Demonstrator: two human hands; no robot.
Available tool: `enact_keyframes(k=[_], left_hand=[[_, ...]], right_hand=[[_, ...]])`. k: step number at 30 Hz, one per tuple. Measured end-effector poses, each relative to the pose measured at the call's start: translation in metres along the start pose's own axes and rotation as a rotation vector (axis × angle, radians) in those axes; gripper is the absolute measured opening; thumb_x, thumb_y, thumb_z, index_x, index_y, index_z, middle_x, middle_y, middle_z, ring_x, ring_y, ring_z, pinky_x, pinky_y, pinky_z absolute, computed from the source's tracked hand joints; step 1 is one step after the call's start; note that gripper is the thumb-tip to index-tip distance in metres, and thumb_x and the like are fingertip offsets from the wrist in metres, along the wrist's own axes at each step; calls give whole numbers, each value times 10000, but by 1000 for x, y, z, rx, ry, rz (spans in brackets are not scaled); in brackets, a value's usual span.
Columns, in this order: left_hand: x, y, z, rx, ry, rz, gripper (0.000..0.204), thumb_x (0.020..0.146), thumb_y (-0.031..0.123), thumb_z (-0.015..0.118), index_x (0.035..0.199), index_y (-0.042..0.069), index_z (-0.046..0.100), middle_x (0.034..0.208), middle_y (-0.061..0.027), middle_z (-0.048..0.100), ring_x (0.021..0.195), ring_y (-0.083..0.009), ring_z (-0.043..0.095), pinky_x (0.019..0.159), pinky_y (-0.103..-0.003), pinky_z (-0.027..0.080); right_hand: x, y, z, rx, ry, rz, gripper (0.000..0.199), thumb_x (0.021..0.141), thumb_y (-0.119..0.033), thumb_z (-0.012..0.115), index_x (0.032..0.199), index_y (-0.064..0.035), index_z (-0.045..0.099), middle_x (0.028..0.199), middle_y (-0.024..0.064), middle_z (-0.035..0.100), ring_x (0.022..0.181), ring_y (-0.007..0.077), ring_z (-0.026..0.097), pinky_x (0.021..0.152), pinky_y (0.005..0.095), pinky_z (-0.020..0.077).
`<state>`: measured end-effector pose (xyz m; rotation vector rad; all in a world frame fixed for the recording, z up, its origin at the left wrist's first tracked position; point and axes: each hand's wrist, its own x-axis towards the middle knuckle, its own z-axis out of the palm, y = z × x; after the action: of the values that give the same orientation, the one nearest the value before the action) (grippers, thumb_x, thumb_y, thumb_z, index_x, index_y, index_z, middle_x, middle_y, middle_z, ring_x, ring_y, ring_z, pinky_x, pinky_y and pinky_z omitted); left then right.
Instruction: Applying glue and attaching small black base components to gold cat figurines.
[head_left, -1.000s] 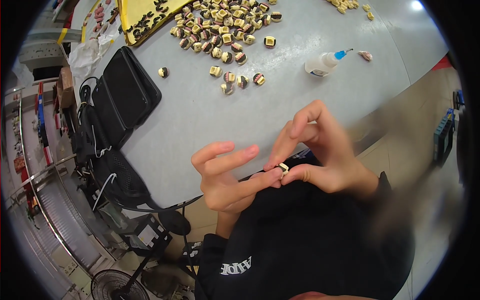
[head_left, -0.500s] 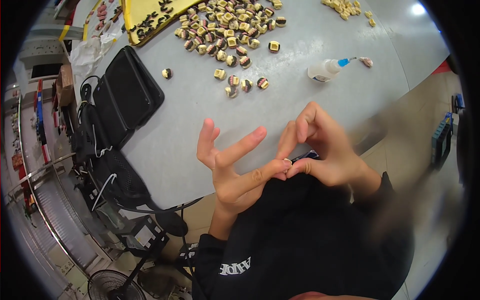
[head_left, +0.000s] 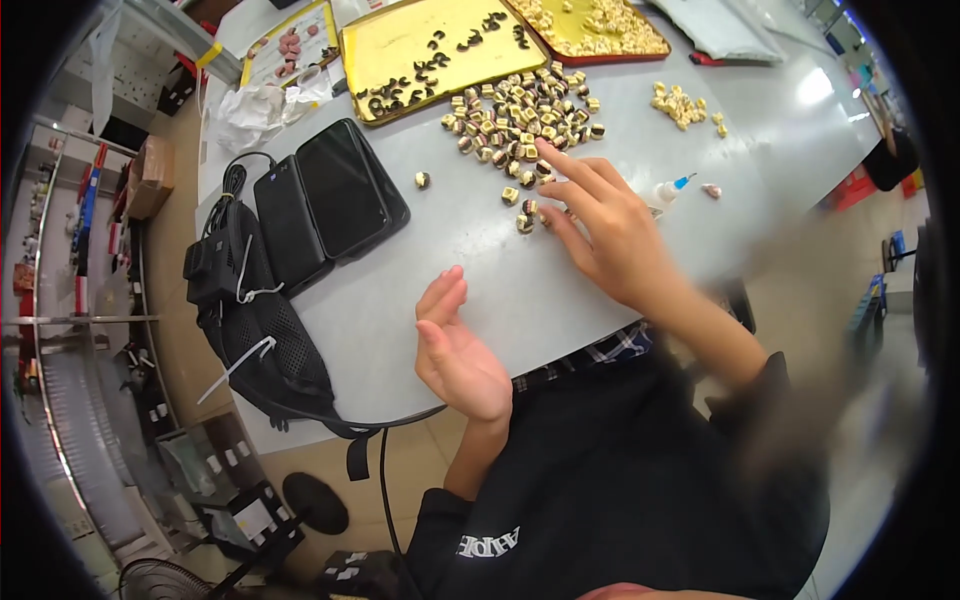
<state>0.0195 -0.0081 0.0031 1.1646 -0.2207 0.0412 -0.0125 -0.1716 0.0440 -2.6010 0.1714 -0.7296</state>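
My right hand (head_left: 605, 225) reaches over the near edge of a heap of small cream pieces with dark and pink bands (head_left: 515, 112). Its fingers are spread; the thumb and fingertips come close to a few loose pieces (head_left: 526, 208), and the hand partly covers some. Whether a fingertip touches one is hard to tell. Nearer to me, my left hand (head_left: 460, 360) hovers above the table's front edge, palm turned inward, fingers loosely stretched and nothing visible in it. Behind my right hand, a small squeeze bottle with a blue tip (head_left: 672, 188) is partly hidden.
A yellow-lined tray (head_left: 400, 50) with dark curved bits lies at the back, beside a tray of cream pieces (head_left: 655, 45). More cream pieces (head_left: 680, 105) lie to the right. A black folding case (head_left: 345, 190) and a black mesh strap (head_left: 270, 340) with cables occupy the left side.
My hands have parted from a small piece they were pinching together. The right hand has moved forward to the loose pieces, and the left has drawn back empty. The view has shifted.
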Motion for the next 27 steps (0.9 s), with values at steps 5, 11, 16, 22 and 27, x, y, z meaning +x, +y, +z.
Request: enact_keyframes(k=[5, 11, 16, 22, 27], left_hand=[[2, -1, -10, -58, -103, 49, 464, 977, 289, 280, 928, -50, 593, 1133, -177, 547, 1076, -236, 480, 915, -347, 342], [0, 3, -12, -67, -98, 51, 491, 960, 256, 289, 838, -84, 620, 1082, -166, 571, 1077, -259, 472, 944, -374, 338], [0, 5, -14, -35, -137, 87, 462, 953, 240, 303, 787, -63, 610, 1053, -164, 578, 1055, -252, 481, 944, -377, 326], [2, 6, -14, -56, -149, 113, 433, 950, 221, 308, 793, -56, 602, 1053, -171, 576, 1049, -254, 484, 956, -388, 313], [1, 7, -11, -15, -216, 51, 410, 946, 211, 314, 825, -60, 598, 1077, -168, 567, 1052, -250, 481, 966, -386, 306]], right_hand=[[1, -17, 19, -351, -49, -81, 491, 834, -255, 597, 1274, -92, 451, 1384, 133, 369, 1256, 311, 355, 1047, 458, 253], [41, 15, 52, -450, -114, -129, 561, 874, -362, 517, 1358, -129, 355, 1403, 136, 335, 1295, 308, 306, 1078, 478, 165], [64, 18, 61, -470, -79, -193, 512, 886, -339, 502, 1338, -125, 390, 1384, 140, 366, 1290, 298, 323, 1070, 472, 199], [68, -4, 76, -261, -139, -449, 406, 869, -258, 528, 1234, -84, 495, 1309, 118, 460, 1242, 290, 388, 1051, 452, 252], [72, 9, 71, -348, -84, -378, 313, 799, -146, 589, 1094, -46, 562, 1210, 108, 529, 1146, 274, 466, 988, 426, 345]])
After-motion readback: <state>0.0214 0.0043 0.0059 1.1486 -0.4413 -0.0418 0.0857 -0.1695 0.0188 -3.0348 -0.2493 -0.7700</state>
